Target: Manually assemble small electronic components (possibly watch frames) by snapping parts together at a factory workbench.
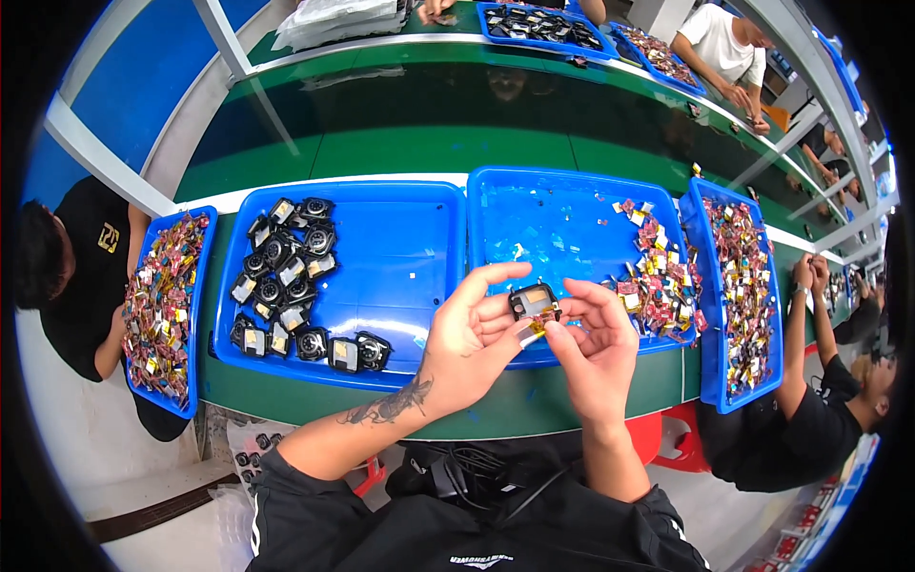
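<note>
Over the front of the right-middle blue tray (572,181), my left hand (467,334) is closed round a small black squarish watch case (530,299), its open side facing up. My right hand (596,353) meets it from the other side. Its thumb and fingertips are pinched on a small part with yellow tape (539,324) at the case's lower edge. Whether this part is still joined to the case I cannot tell. Beyond my right hand lies a heap of small red circuit boards (658,276) with yellow and white pieces.
Several black watch cases (278,253) fill the left side of another blue tray (391,205). Narrower trays of circuit boards (170,305) stand at both ends. A green conveyor belt (400,124) runs behind. Co-workers sit left (76,257), right (810,419) and across (715,52).
</note>
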The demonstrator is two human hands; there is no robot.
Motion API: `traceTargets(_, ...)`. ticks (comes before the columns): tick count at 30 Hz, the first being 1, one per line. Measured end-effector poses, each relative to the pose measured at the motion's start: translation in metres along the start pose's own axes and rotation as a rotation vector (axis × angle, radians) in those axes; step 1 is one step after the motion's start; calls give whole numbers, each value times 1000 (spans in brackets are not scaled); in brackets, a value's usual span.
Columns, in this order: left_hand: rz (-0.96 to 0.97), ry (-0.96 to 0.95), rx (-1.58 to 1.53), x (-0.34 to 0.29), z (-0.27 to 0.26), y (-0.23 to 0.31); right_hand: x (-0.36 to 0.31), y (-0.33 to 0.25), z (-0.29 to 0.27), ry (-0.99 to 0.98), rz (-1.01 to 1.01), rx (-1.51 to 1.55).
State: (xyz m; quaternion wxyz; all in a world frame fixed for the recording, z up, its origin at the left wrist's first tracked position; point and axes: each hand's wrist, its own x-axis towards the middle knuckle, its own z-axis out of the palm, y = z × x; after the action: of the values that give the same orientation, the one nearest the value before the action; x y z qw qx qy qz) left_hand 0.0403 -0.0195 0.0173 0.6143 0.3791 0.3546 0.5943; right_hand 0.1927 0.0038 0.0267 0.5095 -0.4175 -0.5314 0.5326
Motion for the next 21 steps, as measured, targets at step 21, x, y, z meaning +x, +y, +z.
traceTargets(21,212,53,1842,-88,-108,80,307,77,-50,12,33,-819)
